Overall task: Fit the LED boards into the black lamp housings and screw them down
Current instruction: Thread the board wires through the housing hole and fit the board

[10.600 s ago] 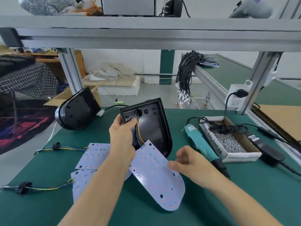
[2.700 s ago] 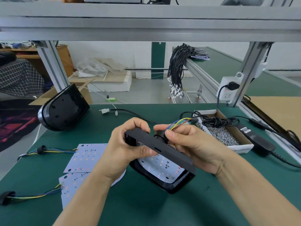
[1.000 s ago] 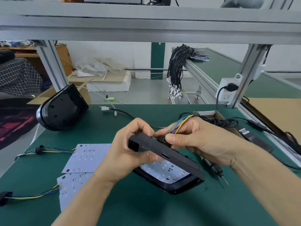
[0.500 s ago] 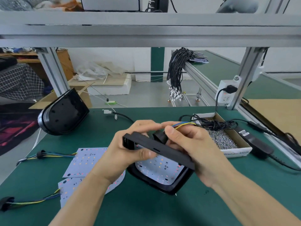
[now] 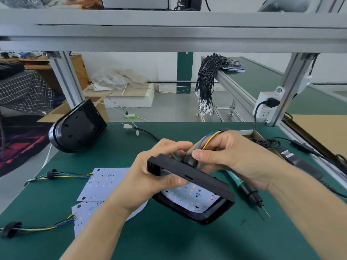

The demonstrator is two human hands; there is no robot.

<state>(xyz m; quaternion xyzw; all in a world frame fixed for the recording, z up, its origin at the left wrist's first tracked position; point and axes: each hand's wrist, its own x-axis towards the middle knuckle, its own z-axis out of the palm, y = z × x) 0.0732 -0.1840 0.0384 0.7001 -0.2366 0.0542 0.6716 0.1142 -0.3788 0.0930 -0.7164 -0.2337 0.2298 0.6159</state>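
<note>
Since half a second before, our right hand [image 5: 231, 156] had shifted aside, baring the teal electric screwdriver [image 5: 247, 192] on the desk [image 5: 169, 241] behind it and covering most of the screw box [image 5: 251, 132]. Our left hand [image 5: 155, 175] gripped the near end of the black lamp housing [image 5: 195, 184], held tilted just above the desk's middle, with an LED board [image 5: 189, 196] lying inside it. Our right hand pinched the black grommet [image 5: 189, 160] at the housing's back, coloured wires [image 5: 208, 140] running up through its fingers. Two spare LED boards [image 5: 105, 184] with wire tails lay toward the desk's left edge, partly hidden by our left forearm. A second housing [image 5: 77, 126] stood at the far left corner, and a black power adapter [image 5: 300, 162] lay along the right edge.
</note>
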